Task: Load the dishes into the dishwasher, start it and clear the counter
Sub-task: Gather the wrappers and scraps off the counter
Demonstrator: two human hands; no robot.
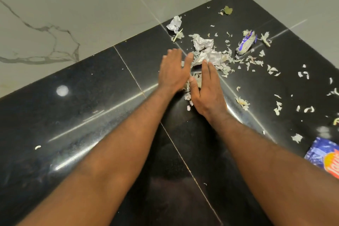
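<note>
Head view shows my left grip (173, 74) and right grip (209, 93) open flat, holding nothing, at the near edge of the scrap pile (209, 55) on the worktop (91, 115), so I should keep palms low and bring them together.

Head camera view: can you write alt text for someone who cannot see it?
A person's left hand and right hand, fingers straight, flank a heap of crumpled paper and pale scraps on a glossy black counter. More scraps, a purple wrapper and a blue packet lie scattered to the right.

Both hands (173, 73) (208, 91) flat, fingers straight
</note>
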